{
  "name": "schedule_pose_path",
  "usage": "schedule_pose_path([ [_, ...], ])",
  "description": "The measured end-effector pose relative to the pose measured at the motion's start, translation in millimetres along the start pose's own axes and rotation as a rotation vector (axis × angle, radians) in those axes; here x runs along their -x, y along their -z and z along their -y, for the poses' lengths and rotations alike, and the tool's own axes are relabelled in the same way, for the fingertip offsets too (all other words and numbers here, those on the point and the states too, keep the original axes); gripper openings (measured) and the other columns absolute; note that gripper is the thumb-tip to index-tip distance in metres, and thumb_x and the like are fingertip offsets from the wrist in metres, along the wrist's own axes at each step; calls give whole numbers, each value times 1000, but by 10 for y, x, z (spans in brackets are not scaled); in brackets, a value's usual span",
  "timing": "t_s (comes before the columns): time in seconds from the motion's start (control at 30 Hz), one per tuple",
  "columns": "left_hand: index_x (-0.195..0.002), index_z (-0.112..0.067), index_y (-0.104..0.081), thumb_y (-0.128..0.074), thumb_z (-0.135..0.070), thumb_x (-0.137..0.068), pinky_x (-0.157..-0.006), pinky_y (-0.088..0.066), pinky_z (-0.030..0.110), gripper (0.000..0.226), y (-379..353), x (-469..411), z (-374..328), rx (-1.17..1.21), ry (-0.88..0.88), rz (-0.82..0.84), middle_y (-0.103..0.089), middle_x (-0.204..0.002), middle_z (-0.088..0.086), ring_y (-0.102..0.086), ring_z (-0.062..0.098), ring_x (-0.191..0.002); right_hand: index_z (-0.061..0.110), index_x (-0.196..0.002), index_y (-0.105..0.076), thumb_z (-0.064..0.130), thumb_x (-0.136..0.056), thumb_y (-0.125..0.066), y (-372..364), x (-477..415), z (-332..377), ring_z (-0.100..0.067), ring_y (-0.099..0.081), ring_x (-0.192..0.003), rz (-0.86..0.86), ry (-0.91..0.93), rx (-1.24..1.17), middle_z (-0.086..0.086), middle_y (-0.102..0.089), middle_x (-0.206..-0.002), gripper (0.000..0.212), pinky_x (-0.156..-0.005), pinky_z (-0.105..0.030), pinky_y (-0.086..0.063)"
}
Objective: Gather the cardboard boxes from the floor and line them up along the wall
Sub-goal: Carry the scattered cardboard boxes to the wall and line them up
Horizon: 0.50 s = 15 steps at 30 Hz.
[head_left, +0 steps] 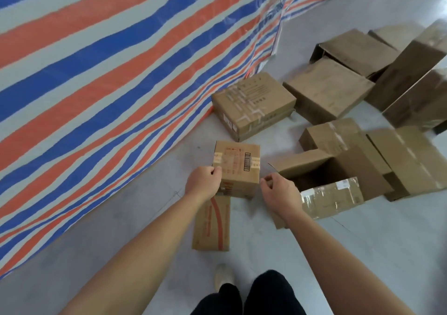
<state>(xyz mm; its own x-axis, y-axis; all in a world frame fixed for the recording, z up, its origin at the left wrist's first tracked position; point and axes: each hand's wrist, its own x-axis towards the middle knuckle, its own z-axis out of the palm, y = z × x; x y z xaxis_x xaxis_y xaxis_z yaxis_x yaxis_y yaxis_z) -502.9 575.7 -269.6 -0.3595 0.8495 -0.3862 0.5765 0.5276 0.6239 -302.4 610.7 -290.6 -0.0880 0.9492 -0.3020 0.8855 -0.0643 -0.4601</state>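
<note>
Boxes lie scattered over the grey floor in front of us, beside a tarp striped blue, orange and white that hangs as the wall on our left. Our left hand grips the near left edge of a small box with a barcode label and tape on top, fingers curled over its rim. Our right hand is just beside the box's right side, fingers loosely bent and holding nothing; we cannot tell whether they touch the cardboard.

The small box sits over the far end of a flat box printed in red, which lies on the floor pointing toward our feet. Beyond it, a taped box stands with one corner close against the foot of the tarp. To the right, an open box lies with its flaps spread — one flap passes under our right wrist. Farther back and right, a loose pile of bigger boxes lies at mixed angles, well apart from the tarp.

A pale shoe shows below, near the flat box.
</note>
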Motion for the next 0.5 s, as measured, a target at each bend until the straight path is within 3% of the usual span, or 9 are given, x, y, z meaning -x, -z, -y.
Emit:
schedule_pose_path([
  [0.1, -60, -22, -46, -40, -37, -104, -49, -31, 21, 47, -150, -799, -124, -33, 43, 9, -46, -60, -5, -48, 9, -56, 21, -110, -63, 40, -100, -49, -117, -805, -8, -14, -56, -77, 45, -23, 14, 4, -71, -102, 26, -53, -25, -36],
  [0.23, -65, -22, -46, -40, -36, -104, -51, -32, 23, 41, -485, -1789, -77, -37, 113, 47, -49, -66, -4, -49, 10, -61, 20, -113, -59, 37, -98, -51, -543, -1772, -108, -17, -62, -86, 159, -42, -3, 2, -68, -107, 24, -69, -32, -52],
  [0.37, -96, -19, -54, -49, -38, -100, -59, -40, 27, 21, -1002, -2777, 181, 19, 284, 25, -60, -89, -4, -57, 13, -79, 20, -132, -50, 39, -99, -50, -1058, -2694, -244, -23, -63, -104, 282, -78, -20, -2, -57, -126, 38, -83, -40, -56],
  [0.5, -117, -19, -50, -53, -39, -96, -66, -47, 28, 29, -1675, -3623, 614, -8, 408, 63, -60, -112, 0, -60, 17, -92, 19, -136, -45, 36, -98, -52, -1710, -3532, -523, -27, -60, -107, 356, -125, -22, -5, -48, -133, 43, -83, -41, -51],
])
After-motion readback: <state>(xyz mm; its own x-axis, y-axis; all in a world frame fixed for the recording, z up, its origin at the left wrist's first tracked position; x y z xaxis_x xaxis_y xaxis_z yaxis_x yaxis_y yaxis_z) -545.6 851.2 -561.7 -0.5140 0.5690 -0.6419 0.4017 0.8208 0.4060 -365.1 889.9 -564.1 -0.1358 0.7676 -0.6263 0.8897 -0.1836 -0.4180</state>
